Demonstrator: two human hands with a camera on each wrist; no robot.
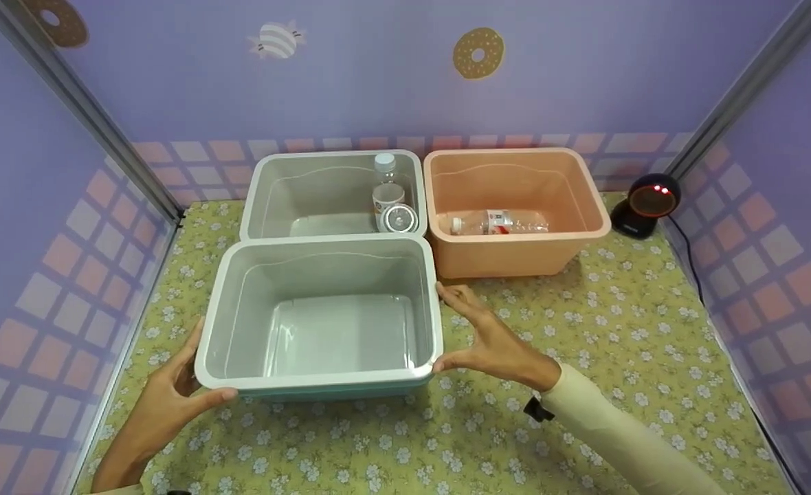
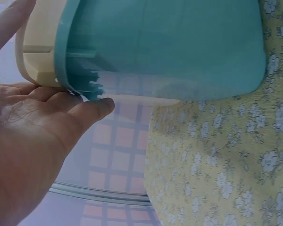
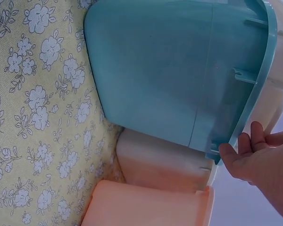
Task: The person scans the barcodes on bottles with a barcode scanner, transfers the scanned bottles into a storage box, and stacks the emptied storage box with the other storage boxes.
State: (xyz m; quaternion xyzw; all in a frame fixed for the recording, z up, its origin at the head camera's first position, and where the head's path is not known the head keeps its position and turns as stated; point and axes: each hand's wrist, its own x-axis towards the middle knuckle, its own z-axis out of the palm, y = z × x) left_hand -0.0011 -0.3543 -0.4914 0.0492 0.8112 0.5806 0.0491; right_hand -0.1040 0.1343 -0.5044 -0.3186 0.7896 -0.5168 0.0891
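Note:
A light grey plastic bin (image 1: 340, 333) sits nested in a teal bin (image 1: 323, 394), with its pale rim standing above the teal one. My left hand (image 1: 165, 395) holds the pair at the left side, thumb by the front corner. In the left wrist view its fingers (image 2: 85, 110) reach under the rims. On the opposite side my right hand (image 1: 495, 344) grips the rims, thumb near the front corner. The right wrist view has its fingertips (image 3: 226, 150) at the teal rim. The inside of the light grey bin shows no contents.
Behind stands a grey bin (image 1: 309, 189) with a clear bottle (image 1: 387, 189) and a clear round-topped container (image 1: 400, 218). An orange bin (image 1: 515, 258) to its right holds a bottle lying down (image 1: 498, 222). A black scanner (image 1: 646, 206) with red lights occupies the back right, its cable trailing along the wall.

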